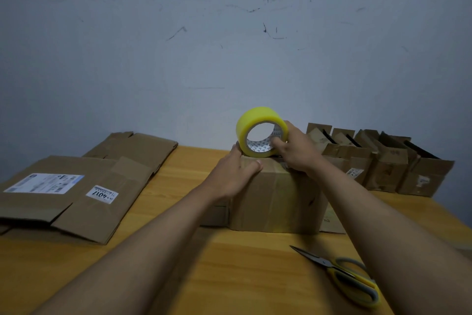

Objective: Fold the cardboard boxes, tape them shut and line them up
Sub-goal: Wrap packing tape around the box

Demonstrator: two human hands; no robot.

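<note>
A folded cardboard box (277, 202) stands in the middle of the wooden table (229, 263). On its far top edge stands a yellow tape roll (251, 123), upright on its rim. My right hand (293, 148) grips the roll, with the thumb hooked inside its core. My left hand (237, 169) lies flat on the box top, fingers straight, its fingertips touching the roll's left side. Both forearms reach in from the bottom of the view.
Flattened cardboard boxes (76, 194) with white labels lie stacked at the left, with another flat stack (135, 148) behind them. A row of folded boxes (383, 161) stands at the back right against the wall. Yellow-handled scissors (344, 276) lie at the front right.
</note>
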